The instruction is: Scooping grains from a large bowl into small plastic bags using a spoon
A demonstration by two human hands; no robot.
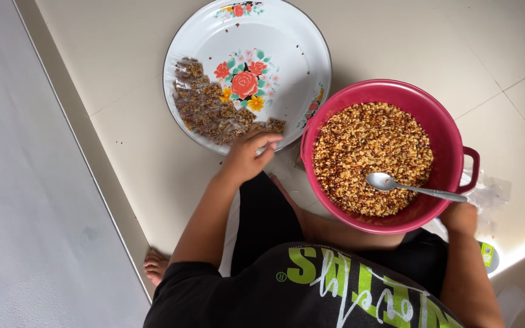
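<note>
The person sat on the tiled floor (141, 152). The right hand (460, 217) rested at four o'clock under the red bowl (451, 136); whether its fingers gripped anything could not be told. A metal spoon (414, 187) lay on the bowl's brown grain mix (369, 152). At ten o'clock, the left hand (247, 155) pinched a small filled packet (274, 126) at the near rim of the flowered enamel tray (287, 48). More filled packets (208, 106) were piled on the tray's left side.

Left hand (247, 155) at packet (274, 126)
</note>
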